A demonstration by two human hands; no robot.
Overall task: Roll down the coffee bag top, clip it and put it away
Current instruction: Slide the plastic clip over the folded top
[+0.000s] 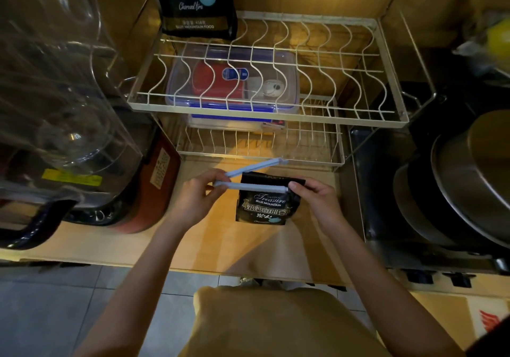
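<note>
**Clip going onto a soft, half-empty coffee bag**

The small black coffee bag [262, 205] is standing on the wooden tabletop [220, 240] just in front of the person, at about 12 o'clock from the body, below the front edge of the wire rack [265, 119]. The left hand [198, 196] is pinching the hinged end of the pale blue clip [248, 177], whose two arms are spreading open in a V; the lower arm is lying across the bag's front just under its top, the upper arm angling away toward 2 o'clock. The right hand [311, 193] is closing finger and thumb on the bag's top corner at 3 o'clock, beside the clip's free end.

The bag is looking light, slack and crinkly, probably foil-lined and a little slippery, so it will likely buckle if squeezed at the middle. Holding at the folded top edge seems wisest. Whether the top is already rolled is hard to tell. A larger matching bag [196, 3] is sitting on the rack at 11 o'clock.
</note>
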